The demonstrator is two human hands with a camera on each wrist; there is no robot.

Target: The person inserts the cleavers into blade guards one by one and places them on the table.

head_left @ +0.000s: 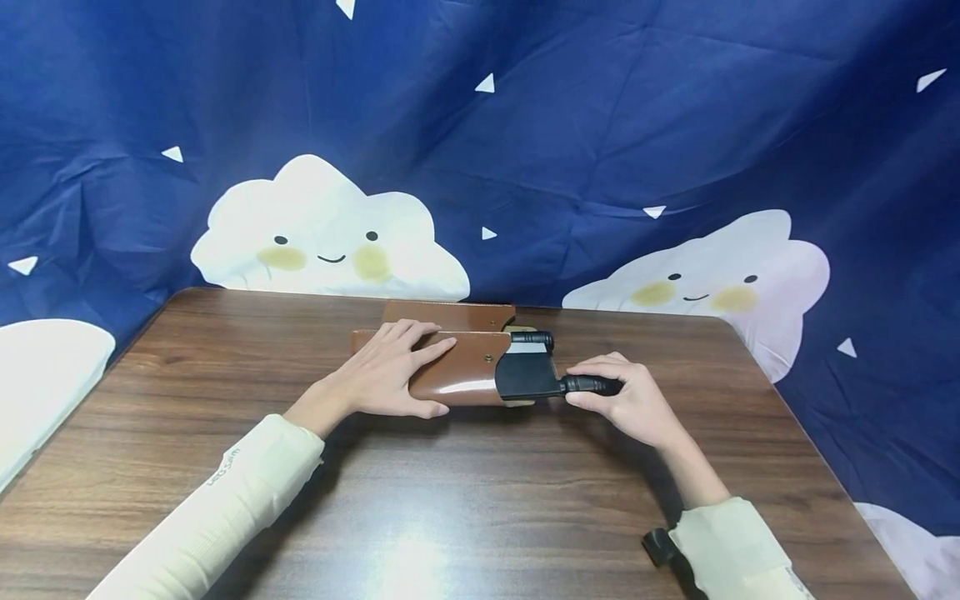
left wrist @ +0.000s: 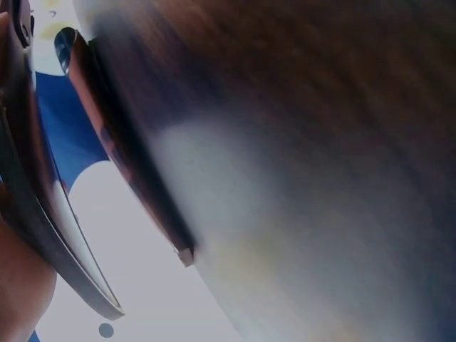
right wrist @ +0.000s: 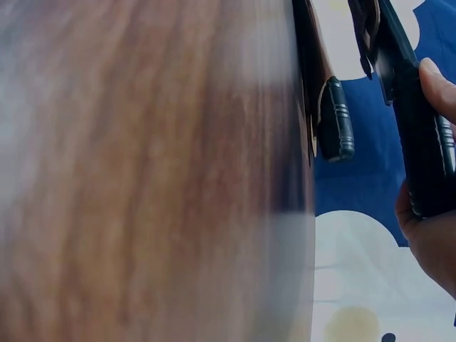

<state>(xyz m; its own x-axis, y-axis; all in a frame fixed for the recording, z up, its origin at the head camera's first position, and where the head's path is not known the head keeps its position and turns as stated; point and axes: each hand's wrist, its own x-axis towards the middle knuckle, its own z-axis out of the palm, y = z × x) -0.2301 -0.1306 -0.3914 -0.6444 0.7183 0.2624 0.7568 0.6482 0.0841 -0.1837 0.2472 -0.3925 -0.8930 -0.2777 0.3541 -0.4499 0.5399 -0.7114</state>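
A brown leather sheath (head_left: 461, 375) with a small metal snap is held above the table, its mouth facing right. My left hand (head_left: 397, 367) grips it from above, fingers across the top and thumb along the near edge. Out of the mouth comes the broad black blade of a cleaver (head_left: 525, 375); the rest of the blade is hidden inside. My right hand (head_left: 630, 400) pinches the ringed black cleaver handle (right wrist: 420, 142) between thumb and fingers. In the left wrist view the sheath's curved edge (left wrist: 60, 263) shows beside part of my hand.
Behind lies a second brown sheath (head_left: 450, 315), with another black handle (right wrist: 336, 125) sticking out to its right. Both rest on a dark wooden table (head_left: 480, 517). A blue cloth with cloud faces (head_left: 525, 150) hangs past the table's far edge.
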